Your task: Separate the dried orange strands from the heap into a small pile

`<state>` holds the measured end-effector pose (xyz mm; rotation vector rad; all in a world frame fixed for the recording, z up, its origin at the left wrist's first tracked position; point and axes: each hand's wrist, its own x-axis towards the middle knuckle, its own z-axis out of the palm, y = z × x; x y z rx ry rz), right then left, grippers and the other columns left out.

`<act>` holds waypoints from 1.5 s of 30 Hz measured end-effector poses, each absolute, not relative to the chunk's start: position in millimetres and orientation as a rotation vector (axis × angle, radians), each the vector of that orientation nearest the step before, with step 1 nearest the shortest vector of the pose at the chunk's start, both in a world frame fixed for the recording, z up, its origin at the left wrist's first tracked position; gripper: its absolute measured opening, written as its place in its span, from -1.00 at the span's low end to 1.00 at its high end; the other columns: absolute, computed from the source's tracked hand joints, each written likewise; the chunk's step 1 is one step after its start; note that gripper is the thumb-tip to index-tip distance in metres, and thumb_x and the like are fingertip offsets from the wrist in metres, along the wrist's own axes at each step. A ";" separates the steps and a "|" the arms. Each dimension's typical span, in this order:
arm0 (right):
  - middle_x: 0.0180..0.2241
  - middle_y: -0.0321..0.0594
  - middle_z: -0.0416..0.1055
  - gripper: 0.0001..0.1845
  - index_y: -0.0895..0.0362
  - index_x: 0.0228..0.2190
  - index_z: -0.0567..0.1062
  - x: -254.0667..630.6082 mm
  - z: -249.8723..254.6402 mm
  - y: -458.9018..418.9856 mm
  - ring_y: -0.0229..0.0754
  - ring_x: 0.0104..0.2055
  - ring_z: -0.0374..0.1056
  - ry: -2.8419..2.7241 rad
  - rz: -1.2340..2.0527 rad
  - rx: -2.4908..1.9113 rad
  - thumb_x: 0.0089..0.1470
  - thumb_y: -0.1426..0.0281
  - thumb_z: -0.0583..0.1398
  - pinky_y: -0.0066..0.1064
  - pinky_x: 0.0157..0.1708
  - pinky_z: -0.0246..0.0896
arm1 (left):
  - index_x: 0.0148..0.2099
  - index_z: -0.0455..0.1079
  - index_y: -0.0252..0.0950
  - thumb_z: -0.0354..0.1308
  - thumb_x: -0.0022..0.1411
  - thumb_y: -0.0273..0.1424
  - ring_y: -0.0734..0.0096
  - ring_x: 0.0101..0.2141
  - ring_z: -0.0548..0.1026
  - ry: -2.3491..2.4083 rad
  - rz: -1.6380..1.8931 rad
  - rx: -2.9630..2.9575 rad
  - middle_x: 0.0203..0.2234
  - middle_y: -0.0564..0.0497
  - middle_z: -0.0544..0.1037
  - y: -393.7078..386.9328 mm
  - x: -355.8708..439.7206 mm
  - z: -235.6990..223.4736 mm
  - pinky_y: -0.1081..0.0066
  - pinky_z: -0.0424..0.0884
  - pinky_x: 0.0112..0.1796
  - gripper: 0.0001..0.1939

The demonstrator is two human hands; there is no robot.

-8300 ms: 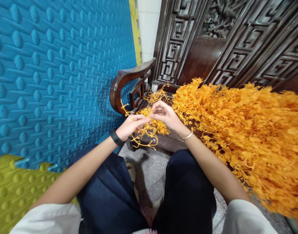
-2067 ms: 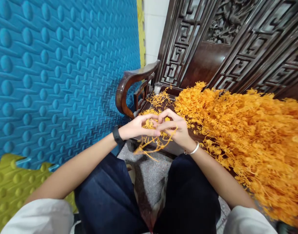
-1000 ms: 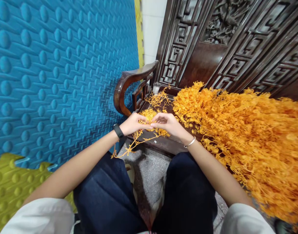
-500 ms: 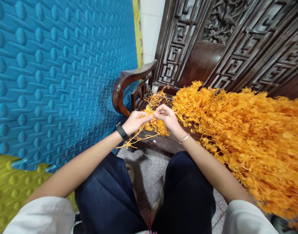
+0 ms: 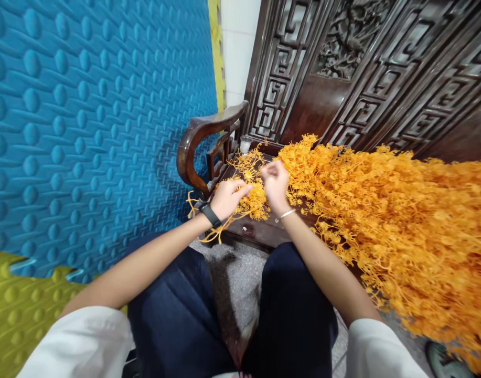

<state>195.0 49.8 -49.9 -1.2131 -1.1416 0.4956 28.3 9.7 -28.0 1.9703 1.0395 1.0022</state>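
Observation:
My left hand, with a dark band on its wrist, is closed with thumb and forefinger pinched on an orange artificial flower sprig. Bare orange stalks stick out below and behind that wrist. Slightly higher and to the right is my right hand, a thin bangle at its wrist. Its fingers look curled but are smeared by motion, and I cannot make out anything in them. Beyond both hands, a small heap of thin orange stems lies on the dark wooden seat.
A large mound of orange artificial flowers covers the bench to the right. Behind it rises a carved wooden backrest. A curved armrest borders the left, beside a blue foam mat. A small white scrap lies near the seat's edge.
My right hand has moved up and away from my left hand, opening a gap between them. The left hand keeps its pinch, and the view has shifted slightly.

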 end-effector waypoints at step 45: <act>-0.22 -0.20 0.38 -0.83 0.01 -0.20 0.36 153.3 -32.5 -23.4 -0.17 -0.17 0.33 -1.798 0.140 -0.819 0.12 0.42 0.10 -0.23 -0.18 0.29 | -0.35 0.46 -0.37 -0.06 0.28 -0.35 0.50 -0.44 0.45 0.709 0.907 0.817 -0.49 -0.02 0.51 32.4 17.6 -27.7 0.47 0.41 -0.34 -0.69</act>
